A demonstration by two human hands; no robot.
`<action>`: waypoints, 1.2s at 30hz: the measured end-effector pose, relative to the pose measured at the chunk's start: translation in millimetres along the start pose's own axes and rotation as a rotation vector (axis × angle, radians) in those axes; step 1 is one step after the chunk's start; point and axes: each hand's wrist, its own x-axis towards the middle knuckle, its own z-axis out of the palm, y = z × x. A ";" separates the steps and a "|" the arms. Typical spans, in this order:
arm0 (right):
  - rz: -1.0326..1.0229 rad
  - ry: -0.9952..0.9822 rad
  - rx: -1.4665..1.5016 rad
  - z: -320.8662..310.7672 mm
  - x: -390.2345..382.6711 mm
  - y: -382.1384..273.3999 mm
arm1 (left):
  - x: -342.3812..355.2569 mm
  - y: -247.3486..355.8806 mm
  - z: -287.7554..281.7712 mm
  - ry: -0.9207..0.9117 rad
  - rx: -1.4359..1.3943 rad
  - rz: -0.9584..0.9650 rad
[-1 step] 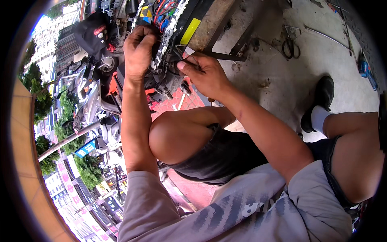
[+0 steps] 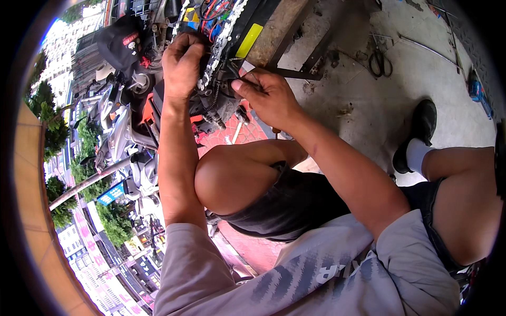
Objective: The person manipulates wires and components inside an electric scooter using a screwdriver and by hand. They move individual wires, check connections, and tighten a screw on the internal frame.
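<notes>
An open black housing (image 2: pixel 258 18) with colored wires (image 2: pixel 213 26), a white-crusted edge and a yellow-green strip (image 2: pixel 247 39) is at the top center. My left hand (image 2: pixel 182 66) is closed at its left side, fingertips curled on something dark that I cannot make out. My right hand (image 2: pixel 269 100) pinches at the dark cables (image 2: pixel 232 71) on the other side of that edge; what exactly it grips is hidden. A corrugated black hose (image 2: pixel 213 100) hangs below, between both hands.
Scooters (image 2: pixel 118 131) and a black bag (image 2: pixel 118 45) are at left. A dark metal frame (image 2: pixel 298 73) stands beside the housing. Scissors (image 2: pixel 379 63), long rods (image 2: pixel 427 47) and a blue tool (image 2: pixel 479 95) lie on the concrete floor at right. My bent knee is under my arms.
</notes>
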 end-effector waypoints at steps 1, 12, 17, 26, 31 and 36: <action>-0.013 0.012 0.017 2.6 0.5 3.0 | -0.3 -1.6 -2.6 0.009 0.038 -0.003; 0.012 -0.009 -0.066 -2.6 4.2 0.4 | -6.6 10.7 3.2 -0.094 -0.131 0.071; 0.012 0.028 -0.088 -1.5 3.3 -2.4 | -12.1 -1.1 0.4 0.005 -0.337 0.037; -0.140 0.162 0.017 -15.2 26.4 -20.3 | -10.5 6.0 2.1 -0.089 -0.193 0.026; -0.121 0.065 -0.058 -11.1 33.4 -22.6 | -10.6 8.9 -0.3 -0.110 -0.151 0.043; 0.144 -0.001 0.544 0.3 20.0 -25.1 | -8.6 9.0 3.8 -0.116 -0.167 0.033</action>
